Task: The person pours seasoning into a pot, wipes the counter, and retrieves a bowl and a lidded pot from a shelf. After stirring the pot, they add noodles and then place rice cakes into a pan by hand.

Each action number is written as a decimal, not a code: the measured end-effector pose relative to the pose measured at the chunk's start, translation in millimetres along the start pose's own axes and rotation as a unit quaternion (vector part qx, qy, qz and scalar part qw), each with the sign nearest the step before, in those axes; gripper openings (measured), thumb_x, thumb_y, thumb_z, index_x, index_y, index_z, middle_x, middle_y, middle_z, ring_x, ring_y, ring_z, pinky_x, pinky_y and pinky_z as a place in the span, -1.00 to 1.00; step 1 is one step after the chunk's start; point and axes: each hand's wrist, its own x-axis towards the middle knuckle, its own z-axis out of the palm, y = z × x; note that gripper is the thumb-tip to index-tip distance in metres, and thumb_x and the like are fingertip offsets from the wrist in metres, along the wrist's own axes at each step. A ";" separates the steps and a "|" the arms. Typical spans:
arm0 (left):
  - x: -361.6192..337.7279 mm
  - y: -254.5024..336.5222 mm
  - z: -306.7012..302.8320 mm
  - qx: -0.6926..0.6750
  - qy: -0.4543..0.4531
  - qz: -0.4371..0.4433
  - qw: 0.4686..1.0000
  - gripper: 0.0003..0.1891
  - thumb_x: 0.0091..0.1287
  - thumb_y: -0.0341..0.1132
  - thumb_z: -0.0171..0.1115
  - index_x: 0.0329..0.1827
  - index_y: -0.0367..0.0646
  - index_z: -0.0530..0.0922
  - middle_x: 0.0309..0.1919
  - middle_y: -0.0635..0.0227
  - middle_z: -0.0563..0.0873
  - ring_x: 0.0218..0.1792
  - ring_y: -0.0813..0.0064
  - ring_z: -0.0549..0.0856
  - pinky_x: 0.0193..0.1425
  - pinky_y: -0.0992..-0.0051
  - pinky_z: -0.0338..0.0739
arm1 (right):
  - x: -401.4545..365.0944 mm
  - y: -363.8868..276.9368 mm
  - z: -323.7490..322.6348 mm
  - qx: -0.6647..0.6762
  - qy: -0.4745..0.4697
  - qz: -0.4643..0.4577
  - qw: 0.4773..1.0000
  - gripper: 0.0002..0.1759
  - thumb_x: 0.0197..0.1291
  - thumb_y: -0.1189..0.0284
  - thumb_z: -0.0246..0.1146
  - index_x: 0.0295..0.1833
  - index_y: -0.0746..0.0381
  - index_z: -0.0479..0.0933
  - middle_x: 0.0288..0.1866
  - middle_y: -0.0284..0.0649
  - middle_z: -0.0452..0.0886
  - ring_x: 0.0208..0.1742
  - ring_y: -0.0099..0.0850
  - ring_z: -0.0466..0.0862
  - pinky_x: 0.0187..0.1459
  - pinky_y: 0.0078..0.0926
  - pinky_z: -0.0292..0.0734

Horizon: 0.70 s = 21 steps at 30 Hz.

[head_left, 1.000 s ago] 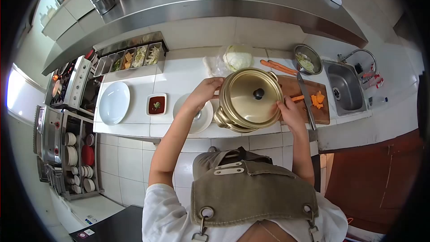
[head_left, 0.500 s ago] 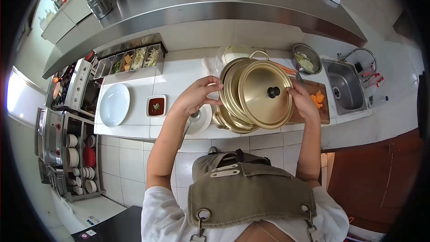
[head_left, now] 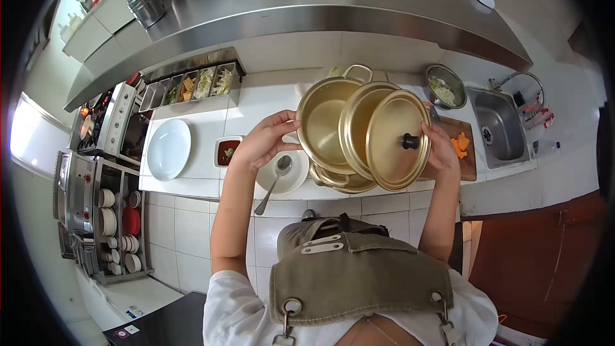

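My left hand (head_left: 271, 139) pinches the rim of a gold-coloured pot (head_left: 322, 122), tilted so its bare inside shows. My right hand (head_left: 442, 152) grips the edge of a gold pot lid (head_left: 389, 147) with a black knob. Between them a smaller gold pot (head_left: 360, 112) is partly covered by the lid; whether my right fingers hold it too is hidden. Underneath, another gold pot (head_left: 349, 184) stands on the counter, mostly covered. Close to my left wrist, a spoon (head_left: 275, 179) rests on a white plate (head_left: 293, 176).
On the white counter are a pale oval plate (head_left: 169, 149), a bowl of red sauce (head_left: 225, 152) and ingredient trays (head_left: 202, 83). At right are a cutting board (head_left: 471, 165) with orange pieces, a metal bowl (head_left: 442, 83) and a sink (head_left: 496, 147). A steel shelf (head_left: 307, 19) overhangs the back.
The nested pots have come apart: the left pot shifted left with my left hand, while the lid and smaller pot moved right and tilted. The pot's inside and the spoon show more.
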 end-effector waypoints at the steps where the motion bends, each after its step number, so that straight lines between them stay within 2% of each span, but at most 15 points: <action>1: 1.9 -1.6 -4.0 0.001 0.002 0.001 1.000 -0.81 0.33 -0.36 0.07 -0.09 -0.29 0.44 -0.19 0.34 0.54 -0.24 0.63 0.63 -0.16 0.59 0.68 | 1.5 3.6 -5.3 0.000 -0.002 0.000 1.000 -0.79 0.27 0.39 0.15 -0.14 0.33 0.49 -0.30 -0.27 0.61 -0.35 -0.53 0.64 -0.32 -0.58 0.59; 4: 11.9 -13.1 -22.4 0.001 0.011 -0.008 1.000 -0.84 0.32 -0.39 0.05 -0.12 -0.28 0.45 -0.20 0.34 0.54 -0.21 0.59 0.62 -0.16 0.55 0.70 | 6.9 14.6 -30.4 0.039 0.005 -0.009 0.999 -0.80 0.27 0.45 0.11 -0.08 0.35 0.47 -0.24 -0.24 0.61 -0.30 -0.50 0.64 -0.27 -0.55 0.59; 7: 18.7 -15.7 -43.8 -0.055 0.035 0.023 0.998 -0.85 0.30 -0.41 0.02 -0.14 -0.28 0.45 -0.20 0.30 0.54 -0.14 0.47 0.60 -0.16 0.45 0.71 | 2.2 17.7 -46.4 0.092 -0.002 -0.046 0.995 -0.77 0.24 0.51 0.07 -0.02 0.36 0.45 -0.16 -0.19 0.60 -0.21 -0.45 0.64 -0.18 -0.49 0.59; 9: 25.5 -16.6 -69.4 -0.096 0.117 0.035 0.988 -0.84 0.30 -0.39 0.02 -0.17 -0.28 0.46 -0.21 0.27 0.52 -0.09 0.36 0.56 -0.14 0.34 0.71 | -7.0 19.3 -61.8 0.138 0.005 -0.043 0.989 -0.71 0.24 0.49 0.03 0.05 0.35 0.43 -0.06 -0.13 0.60 -0.05 -0.36 0.62 0.02 -0.38 0.55; 10: 30.6 -18.9 -88.4 -0.104 0.127 0.049 0.985 -0.82 0.31 -0.38 -0.01 -0.13 -0.29 0.45 -0.15 0.22 0.49 -0.06 0.31 0.54 -0.11 0.27 0.71 | -9.8 22.9 -73.5 0.148 0.018 -0.049 0.988 -0.69 0.25 0.47 0.03 0.08 0.34 0.41 -0.02 -0.12 0.59 -0.03 -0.32 0.61 0.04 -0.36 0.54; 11: 37.6 -20.4 -106.6 -0.120 0.164 0.061 0.977 -0.79 0.31 -0.39 -0.03 -0.08 -0.31 0.42 -0.05 0.18 0.44 0.01 0.28 0.49 -0.09 0.26 0.70 | -14.7 25.2 -81.7 0.148 0.018 -0.049 0.988 -0.69 0.25 0.47 0.03 0.08 0.34 0.41 -0.02 -0.12 0.59 -0.03 -0.32 0.61 0.04 -0.36 0.54; 13: 49.8 -25.5 -135.5 -0.107 0.198 0.095 0.970 -0.74 0.32 -0.37 -0.05 -0.01 -0.33 0.38 0.02 0.16 0.38 0.07 0.25 0.43 -0.02 0.21 0.67 | -24.5 31.1 -91.8 0.121 0.024 -0.065 0.990 -0.68 0.23 0.47 0.05 0.08 0.34 0.41 -0.02 -0.13 0.58 -0.02 -0.32 0.61 0.04 -0.37 0.53; 14: 54.5 -30.4 -141.9 -0.105 0.198 0.093 0.970 -0.74 0.32 -0.37 -0.05 -0.01 -0.33 0.38 0.02 0.16 0.38 0.07 0.25 0.43 -0.02 0.21 0.67 | -33.9 29.2 -76.7 0.121 0.114 -0.066 0.984 -0.73 0.23 0.52 -0.04 0.00 0.36 0.45 -0.09 -0.15 0.60 -0.08 -0.36 0.62 -0.01 -0.42 0.52; 16: 64.7 -39.6 -150.7 -0.106 0.250 0.111 0.956 -0.69 0.32 -0.32 -0.01 0.04 -0.34 0.36 0.01 0.17 0.38 0.10 0.22 0.40 0.06 0.18 0.62 | -41.6 36.4 -84.6 0.135 0.113 -0.053 0.983 -0.73 0.24 0.51 -0.05 -0.01 0.35 0.45 -0.09 -0.16 0.60 -0.08 -0.36 0.62 -0.01 -0.41 0.52; 19: 77.5 -64.2 -163.5 -0.115 0.262 0.092 0.954 -0.64 0.31 -0.26 0.01 0.07 -0.33 0.35 0.01 0.17 0.38 0.11 0.21 0.39 0.12 0.16 0.58 | -49.0 46.4 -93.6 0.160 0.109 -0.051 0.980 -0.73 0.23 0.50 0.00 0.02 0.34 0.43 -0.08 -0.16 0.59 -0.08 -0.34 0.61 0.00 -0.40 0.53; 20: 78.7 -68.9 -163.7 -0.105 0.257 0.094 0.956 -0.72 0.35 -0.27 -0.03 0.03 -0.23 0.40 -0.03 0.18 0.42 0.05 0.20 0.45 0.13 0.13 0.56 | -51.8 48.7 -95.4 0.172 0.105 -0.059 0.978 -0.72 0.22 0.49 0.06 0.04 0.32 0.42 -0.07 -0.16 0.59 -0.07 -0.32 0.61 -0.01 -0.39 0.55; 21: 78.1 -73.9 -164.5 -0.104 0.253 0.091 0.958 -0.72 0.35 -0.27 -0.03 0.03 -0.23 0.40 -0.03 0.18 0.42 0.05 0.20 0.45 0.13 0.13 0.56 | -54.5 49.6 -97.1 0.174 0.110 -0.061 0.977 -0.72 0.22 0.49 0.06 0.04 0.32 0.42 -0.07 -0.16 0.59 -0.07 -0.32 0.61 -0.01 -0.39 0.55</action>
